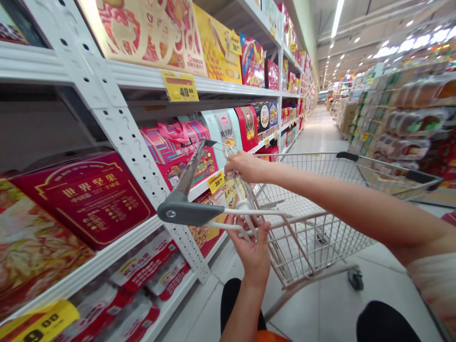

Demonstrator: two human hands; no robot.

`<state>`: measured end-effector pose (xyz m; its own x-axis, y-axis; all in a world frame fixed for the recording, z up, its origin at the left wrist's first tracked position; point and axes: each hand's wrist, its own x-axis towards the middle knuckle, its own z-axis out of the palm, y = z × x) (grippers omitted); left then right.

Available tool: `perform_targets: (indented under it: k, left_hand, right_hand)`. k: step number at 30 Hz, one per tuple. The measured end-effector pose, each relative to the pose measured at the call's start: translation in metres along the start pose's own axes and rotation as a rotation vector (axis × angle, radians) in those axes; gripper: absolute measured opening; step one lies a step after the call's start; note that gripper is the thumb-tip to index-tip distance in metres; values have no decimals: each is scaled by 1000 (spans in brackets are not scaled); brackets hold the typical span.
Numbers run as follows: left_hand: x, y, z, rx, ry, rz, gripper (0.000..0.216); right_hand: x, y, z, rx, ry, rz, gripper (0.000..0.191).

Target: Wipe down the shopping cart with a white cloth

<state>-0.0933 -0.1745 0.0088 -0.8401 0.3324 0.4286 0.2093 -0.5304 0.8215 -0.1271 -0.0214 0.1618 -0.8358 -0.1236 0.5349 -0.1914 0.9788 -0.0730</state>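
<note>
A wire shopping cart (pixel 302 237) stands in front of me, turned so its handlebar (pixel 188 178) with grey plastic ends points at the shelf. My left hand (pixel 251 251) is closed from below around the white bars beside the near grey handle end, thumb to the right and fingers to the left. Farther away, my right hand (pixel 245 166) reaches across from the right and is closed on the cart's wire frame just behind the handlebar. Its fingers partly hide what they grip. In the cart's basket I see only bare wire mesh.
White shelving (pixel 103 99) on the left carries gift boxes, including a dark red box (pixel 92 197) and a striped pink box (pixel 181 152), with yellow price tags (pixel 180 86). Wrapped goods (pixel 409 123) are stacked at right. A tiled aisle (pixel 302 128) runs ahead.
</note>
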Motion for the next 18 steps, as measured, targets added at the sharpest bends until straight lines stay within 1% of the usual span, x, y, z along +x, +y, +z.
perform_targets:
  k: [3,5,6,8,10,11,13,14,16,18]
  left_hand:
    - [0,0,-1,-2,-7,2,82]
    - [0,-1,-2,-15,-7,8,78]
    - [0,-2,-2,-23,-4,8,76]
    - [0,-3,-2,-33,0,5,73]
    - [0,-3,-2,-35,-11,-1,70]
    - [0,-3,-2,-36,-17,-2,68]
    - [0,-3,-1,-41,-32,-4,63]
    - [0,-3,0,-44,-38,0,61]
    - [0,-3,1,-50,-49,30,57]
    - [-1,-6,1,-46,-65,77,54]
  right_hand:
    - [9,18,0,52,-56,109,29]
    - [2,17,-3,97,-40,135,27]
    - [-5,12,-5,117,-23,123,26]
    - [-23,-5,-12,155,12,62,23]
    - [-42,-29,-23,213,44,-7,18]
    - [-52,-42,-29,250,86,-28,14]
    - [-69,-68,-43,317,215,-18,8]
    - [-78,-81,-48,343,230,-2,9]
    - [-93,-103,-54,326,187,-7,18]
    - [-108,-120,-49,234,214,-43,27]
